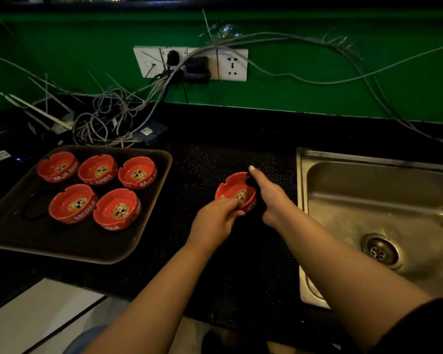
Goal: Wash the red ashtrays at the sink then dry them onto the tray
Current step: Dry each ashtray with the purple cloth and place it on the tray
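One red ashtray with a gold emblem sits on the black dotted mat between the tray and the sink. My left hand pinches its near rim, fingers reaching inside. My right hand is against the ashtray's right side with the thumb stretched forward, its fingers curled round a dark cloth that is hard to make out. Several more red ashtrays stand upright on the brown tray at the left.
A steel sink with a drain lies at the right. A tangle of grey cables and a wall socket panel sit behind the tray against the green wall. The counter's front edge runs below the tray.
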{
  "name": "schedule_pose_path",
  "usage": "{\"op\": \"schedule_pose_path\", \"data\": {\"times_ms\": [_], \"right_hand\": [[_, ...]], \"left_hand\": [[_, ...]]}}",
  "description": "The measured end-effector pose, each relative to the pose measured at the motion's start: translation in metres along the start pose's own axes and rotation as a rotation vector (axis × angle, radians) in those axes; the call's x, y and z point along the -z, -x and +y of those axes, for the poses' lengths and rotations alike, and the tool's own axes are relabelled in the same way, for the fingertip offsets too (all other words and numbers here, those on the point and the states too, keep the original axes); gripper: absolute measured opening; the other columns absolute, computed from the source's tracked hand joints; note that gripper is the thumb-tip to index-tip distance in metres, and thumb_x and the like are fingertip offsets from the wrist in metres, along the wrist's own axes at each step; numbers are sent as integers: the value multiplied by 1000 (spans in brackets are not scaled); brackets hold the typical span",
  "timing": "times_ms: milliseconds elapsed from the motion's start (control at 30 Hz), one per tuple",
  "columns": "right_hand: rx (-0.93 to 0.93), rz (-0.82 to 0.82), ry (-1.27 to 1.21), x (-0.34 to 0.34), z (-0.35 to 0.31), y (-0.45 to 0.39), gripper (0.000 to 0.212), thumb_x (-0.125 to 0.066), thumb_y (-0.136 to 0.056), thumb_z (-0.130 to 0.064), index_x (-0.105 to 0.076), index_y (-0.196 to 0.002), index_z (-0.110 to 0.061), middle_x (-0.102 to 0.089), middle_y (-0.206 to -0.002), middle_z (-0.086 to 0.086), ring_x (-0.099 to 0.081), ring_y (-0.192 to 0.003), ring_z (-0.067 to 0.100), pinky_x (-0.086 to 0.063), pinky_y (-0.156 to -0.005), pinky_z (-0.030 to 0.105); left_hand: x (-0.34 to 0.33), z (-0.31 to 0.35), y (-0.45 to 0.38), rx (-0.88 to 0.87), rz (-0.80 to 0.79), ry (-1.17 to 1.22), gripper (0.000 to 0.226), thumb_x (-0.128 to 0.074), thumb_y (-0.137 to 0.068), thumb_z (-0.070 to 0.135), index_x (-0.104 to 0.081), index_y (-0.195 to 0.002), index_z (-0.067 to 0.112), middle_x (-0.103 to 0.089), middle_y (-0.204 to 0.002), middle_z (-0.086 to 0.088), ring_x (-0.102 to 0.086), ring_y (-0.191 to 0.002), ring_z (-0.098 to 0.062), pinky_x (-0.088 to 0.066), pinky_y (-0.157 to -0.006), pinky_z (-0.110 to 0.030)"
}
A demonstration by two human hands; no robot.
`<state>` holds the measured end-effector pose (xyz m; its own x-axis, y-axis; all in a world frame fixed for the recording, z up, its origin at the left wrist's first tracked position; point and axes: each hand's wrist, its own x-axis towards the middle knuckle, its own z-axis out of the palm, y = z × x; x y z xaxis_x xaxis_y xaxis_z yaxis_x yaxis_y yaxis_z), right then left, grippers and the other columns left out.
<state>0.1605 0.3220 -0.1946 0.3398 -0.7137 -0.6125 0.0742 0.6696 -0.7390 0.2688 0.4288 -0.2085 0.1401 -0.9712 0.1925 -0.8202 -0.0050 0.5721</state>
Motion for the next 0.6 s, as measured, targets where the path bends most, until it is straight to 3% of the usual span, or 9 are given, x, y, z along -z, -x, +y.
{"op": "schedule_pose_path", "data": {"times_ms": [33,100,167,233,300,367,433,533,600], "right_hand": [[23,-13,35,2,3,-1,43,-67,-85,-44,-58,-117,-16,-69,-105,14,-67,-94,30,-56,-77,39],[75,-2,41,4,10,-3,35,-63,-91,-34,-58,-120,-16,-69,-105,14,-68,-92,29,-57,-71,36],[111,20,-1,4,14,-3,29,-58,-94,-32,-59,-118,-16,-69,-105,14,-68,-92,29,-57,-71,37],[153,26,23,2,16,-4,25,-55,-96,-35,-61,-113,-17,-69,-105,13,-68,-92,27,-57,-74,36],[200,40,107,-1,19,-6,19,-53,-96,-36,-62,-104,-22,-69,-103,11,-67,-93,25,-56,-78,34],[224,64,177,-4,22,-9,14,-53,-96,-38,-61,-97,-27,-69,-100,8,-67,-94,24,-55,-84,36],[254,100,276,-7,25,-15,15,-53,-95,-42,-60,-90,-30,-69,-98,4,-66,-94,22,-54,-89,41],[321,134,425,-10,28,-22,18,-53,-93,-47,-62,-87,-32,-69,-94,0,-65,-91,18,-54,-89,40],[352,138,482,-11,28,-23,18,-52,-94,-47,-61,-90,-32,-67,-91,-3,-64,-89,16,-53,-83,33]], "left_hand": [[1,-5,-3,-24,-17,-25,22,-63,-89,21,-69,-110,20,-68,-113,4,-59,-108,-15,-44,-97,-28],[2,-13,-10,-92,-72,-109,27,-64,-88,23,-68,-115,23,-62,-127,5,-50,-124,-12,-21,-117,-26],[3,-22,-16,-123,-90,-125,34,-68,-85,31,-65,-119,28,-45,-145,9,-31,-139,-12,-6,-121,-39],[3,-24,-14,40,-1,73,55,-71,-77,46,-57,-129,33,-26,-155,9,-19,-143,-12,-15,-118,-36],[4,-20,-13,361,95,361,74,-70,-75,53,-45,-140,30,-31,-151,3,-33,-137,-14,-32,-110,-30],[2,-20,-13,597,149,479,62,-68,-83,44,-48,-137,23,-53,-136,-2,-56,-117,-15,-46,-99,-30],[1,-24,-13,703,199,479,38,-66,-88,30,-61,-125,24,-66,-117,-1,-64,-99,-13,-53,-90,-34],[4,-28,-15,875,211,744,29,-65,-88,18,-65,-116,28,-67,-108,-2,-66,-94,-15,-57,-68,-32],[9,-28,-14,937,222,890,29,-66,-88,15,-65,-114,27,-67,-107,-3,-67,-94,-17,-58,-66,-31]]}}
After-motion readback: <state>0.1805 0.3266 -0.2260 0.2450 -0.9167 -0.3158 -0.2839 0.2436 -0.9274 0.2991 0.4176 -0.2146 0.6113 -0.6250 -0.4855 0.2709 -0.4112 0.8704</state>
